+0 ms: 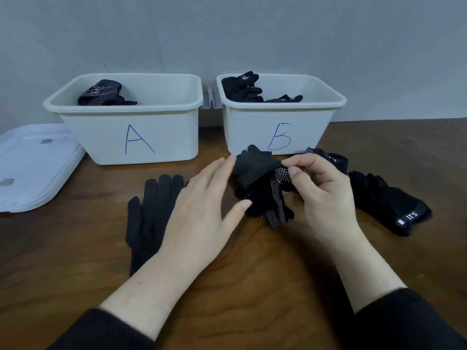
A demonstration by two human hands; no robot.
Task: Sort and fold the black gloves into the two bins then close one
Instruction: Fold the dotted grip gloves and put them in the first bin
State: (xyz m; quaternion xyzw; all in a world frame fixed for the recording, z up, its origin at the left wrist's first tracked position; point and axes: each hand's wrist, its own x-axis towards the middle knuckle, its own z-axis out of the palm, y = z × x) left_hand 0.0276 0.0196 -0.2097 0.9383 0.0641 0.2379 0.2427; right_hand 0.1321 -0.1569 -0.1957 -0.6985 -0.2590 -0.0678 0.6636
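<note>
- The black gloves lay in several places: a dotted glove (267,195) was bunched on the wooden table (252,274) between your hands, just in front of bin B (278,132).
- Your right hand (326,193) pinched the dotted glove's fabric between thumb and forefinger near its top edge, with the other fingers curled beneath.
- Your left hand (202,210) had straight, relaxed fingers; its fingertips touched the left side of the same bunched glove and it gripped nothing.
- A plain black glove (149,218) lay flat on the table to the left of your left hand, fingers pointing toward bin A (131,132), and your forearm partly covered it.
- A thicker glove with a white cuff label (389,205) lay on the table to the right of your right hand, with its cuff toward you.
- Another dark glove (331,157) lay behind your right hand, close to the front of bin B; you could not tell whether it touched the bin.
- Bin A stood on the left and held a folded dotted glove (103,94) against its back-left side.
- Bin B stood on the right, just beside bin A, and held black gloves (242,88) piled toward its back-left corner, with 1 lying further right (285,99).
- Both bins were open at the top.
- 2 white lids (32,170), as far as the stacked edges showed, lay flat on the table to the left of bin A.
- Dark sleeves (106,332) covered both your forearms near the bottom edge of the view.
</note>
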